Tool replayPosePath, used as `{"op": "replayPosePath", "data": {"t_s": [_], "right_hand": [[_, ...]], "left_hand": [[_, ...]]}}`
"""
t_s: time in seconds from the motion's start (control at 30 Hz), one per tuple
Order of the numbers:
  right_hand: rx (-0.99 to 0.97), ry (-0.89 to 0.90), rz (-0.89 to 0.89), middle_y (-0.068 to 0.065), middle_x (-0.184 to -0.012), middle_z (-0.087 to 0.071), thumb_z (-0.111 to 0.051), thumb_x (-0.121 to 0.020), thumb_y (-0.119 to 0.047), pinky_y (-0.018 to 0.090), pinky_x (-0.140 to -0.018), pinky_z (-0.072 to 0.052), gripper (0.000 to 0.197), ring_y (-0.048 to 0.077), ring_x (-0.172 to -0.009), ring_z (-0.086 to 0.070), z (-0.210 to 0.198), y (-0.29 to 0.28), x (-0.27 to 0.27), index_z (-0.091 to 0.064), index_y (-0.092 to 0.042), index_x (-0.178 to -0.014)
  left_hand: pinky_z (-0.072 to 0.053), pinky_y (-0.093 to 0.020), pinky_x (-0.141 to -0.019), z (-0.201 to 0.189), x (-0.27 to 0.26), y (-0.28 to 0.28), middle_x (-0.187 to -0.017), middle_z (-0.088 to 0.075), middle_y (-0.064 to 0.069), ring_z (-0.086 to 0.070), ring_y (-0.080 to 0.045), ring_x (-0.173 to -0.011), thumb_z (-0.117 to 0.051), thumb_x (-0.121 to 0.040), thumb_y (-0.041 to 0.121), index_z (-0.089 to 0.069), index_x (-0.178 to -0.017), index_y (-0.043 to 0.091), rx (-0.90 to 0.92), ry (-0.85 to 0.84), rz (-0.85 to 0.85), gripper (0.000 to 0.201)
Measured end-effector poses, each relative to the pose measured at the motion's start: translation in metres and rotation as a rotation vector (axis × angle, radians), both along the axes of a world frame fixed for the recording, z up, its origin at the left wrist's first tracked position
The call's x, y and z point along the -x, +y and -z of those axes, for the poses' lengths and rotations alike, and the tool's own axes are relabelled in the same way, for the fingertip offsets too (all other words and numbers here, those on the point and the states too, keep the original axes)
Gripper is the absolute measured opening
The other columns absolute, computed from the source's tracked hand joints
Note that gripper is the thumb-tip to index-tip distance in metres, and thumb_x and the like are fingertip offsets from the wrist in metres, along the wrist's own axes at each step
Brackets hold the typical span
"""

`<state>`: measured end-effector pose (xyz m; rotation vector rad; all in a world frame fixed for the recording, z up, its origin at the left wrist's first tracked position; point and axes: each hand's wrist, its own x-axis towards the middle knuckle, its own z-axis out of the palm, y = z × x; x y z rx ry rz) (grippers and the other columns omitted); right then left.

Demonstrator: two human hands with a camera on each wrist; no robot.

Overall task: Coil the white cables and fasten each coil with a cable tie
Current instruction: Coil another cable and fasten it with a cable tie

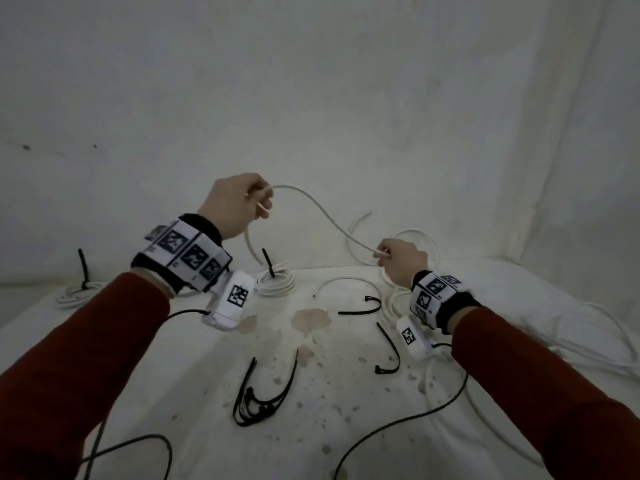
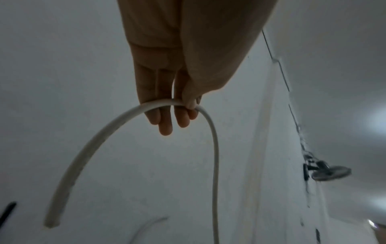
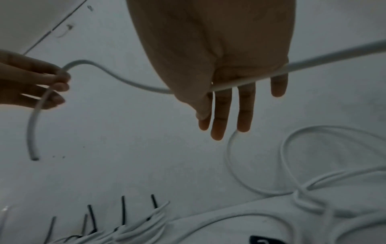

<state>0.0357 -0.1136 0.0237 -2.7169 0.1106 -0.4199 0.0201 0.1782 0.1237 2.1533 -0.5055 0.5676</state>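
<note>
My left hand (image 1: 239,202) is raised above the white cloth and pinches a white cable (image 1: 322,209) a short way from its cut end, which hangs down below the hand. The left wrist view shows the thumb (image 2: 191,100) pressing the cable (image 2: 117,122) against the fingers. From there the cable sags across to my right hand (image 1: 400,261), lower and to the right. That hand's thumb (image 3: 200,105) clamps the cable (image 3: 313,61) against nearly straight fingers. Beyond the right hand the cable runs into loose loops (image 1: 415,237). A bunch of black cable ties (image 1: 263,396) lies near me.
Two tied coils lie at the back, one in the centre (image 1: 277,280) and one at far left (image 1: 74,292). Single ties (image 1: 360,306) (image 1: 389,351) lie at mid right, with a short white cable piece (image 1: 343,284) nearby. More loose white cable (image 1: 571,348) trails right. Black camera leads (image 1: 415,419) cross the stained cloth (image 1: 311,341).
</note>
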Motion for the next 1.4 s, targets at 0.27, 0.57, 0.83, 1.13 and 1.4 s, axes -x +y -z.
{"op": "replayPosePath", "data": {"t_s": [0.27, 0.57, 0.83, 1.13, 1.4], "right_hand": [[-0.174, 0.052, 0.199, 0.009, -0.064, -0.059, -0.046, -0.084, -0.071, 0.031, -0.058, -0.047, 0.068, 0.027, -0.066, -0.061, -0.033, -0.050, 0.011, -0.050, -0.008, -0.061], [-0.159, -0.337, -0.484, -0.004, -0.071, -0.055, -0.045, -0.099, -0.018, 0.019, -0.061, -0.034, 0.027, 0.006, -0.062, -0.045, -0.151, 0.038, 0.044, -0.067, -0.019, -0.084], [0.005, -0.530, -0.683, -0.007, -0.077, -0.056, -0.057, -0.095, -0.017, 0.014, -0.062, -0.034, 0.014, 0.011, -0.072, -0.049, -0.181, 0.136, 0.051, -0.065, -0.006, -0.097], [-0.300, -0.416, -0.611, -0.005, -0.066, -0.053, -0.053, -0.097, -0.024, 0.021, -0.055, -0.039, 0.016, 0.008, -0.056, -0.049, -0.150, 0.116, 0.039, -0.060, -0.010, -0.097], [-0.664, -0.168, -0.615, -0.003, -0.054, -0.042, -0.048, -0.100, -0.019, 0.027, -0.046, -0.035, 0.026, 0.011, -0.042, -0.037, -0.096, 0.045, 0.055, -0.059, -0.007, -0.080]], "left_hand": [[-0.049, -0.020, -0.060, 0.014, -0.014, 0.082, -0.095, -0.061, -0.018, -0.057, -0.028, -0.079, -0.039, -0.096, 0.001, -0.054, -0.094, 0.004, -0.004, 0.043, -0.370, 0.015], [-0.038, -0.028, -0.084, 0.025, -0.002, 0.085, -0.105, -0.059, 0.000, -0.053, -0.018, -0.103, -0.065, -0.086, 0.027, -0.052, -0.114, 0.014, -0.229, 0.179, -0.316, 0.034], [-0.042, -0.027, -0.079, -0.025, 0.042, 0.023, -0.096, -0.062, 0.003, -0.057, -0.015, -0.087, -0.052, -0.095, 0.027, -0.051, -0.118, 0.012, -0.145, -0.254, 0.010, 0.028], [-0.017, -0.026, -0.056, -0.046, 0.032, 0.062, -0.056, -0.037, 0.005, -0.036, -0.018, -0.054, -0.040, -0.100, 0.015, -0.057, -0.086, 0.001, -0.093, -0.570, -0.321, 0.026], [-0.025, -0.028, -0.062, -0.050, 0.017, 0.122, -0.069, -0.048, -0.012, -0.043, -0.025, -0.065, -0.036, -0.102, 0.018, -0.058, -0.091, 0.001, -0.039, -0.502, -0.577, 0.030]]}}
